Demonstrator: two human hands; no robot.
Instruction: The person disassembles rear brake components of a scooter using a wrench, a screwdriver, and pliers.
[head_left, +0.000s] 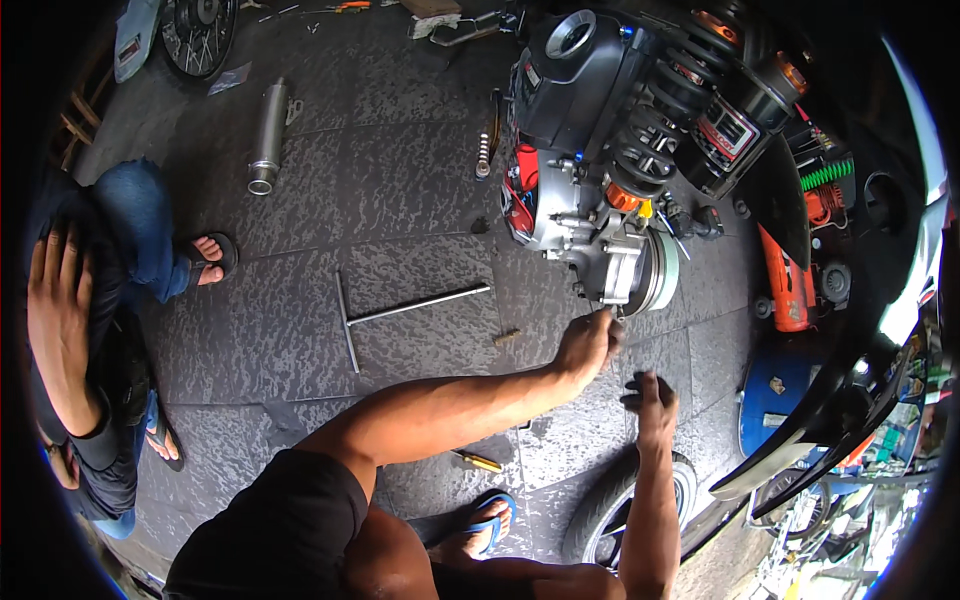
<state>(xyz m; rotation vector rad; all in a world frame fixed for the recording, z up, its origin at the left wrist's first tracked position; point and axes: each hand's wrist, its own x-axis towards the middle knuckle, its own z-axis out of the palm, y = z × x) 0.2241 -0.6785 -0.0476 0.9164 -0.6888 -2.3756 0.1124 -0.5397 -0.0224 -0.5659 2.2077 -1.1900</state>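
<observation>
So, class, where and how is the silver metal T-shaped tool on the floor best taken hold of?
The silver metal T-shaped tool is probably best gripped around its shaft beside the crossbar, coming from above: it lies flat on the grey patterned floor, nothing covers it, and the crossbar should limit slipping.
</observation>
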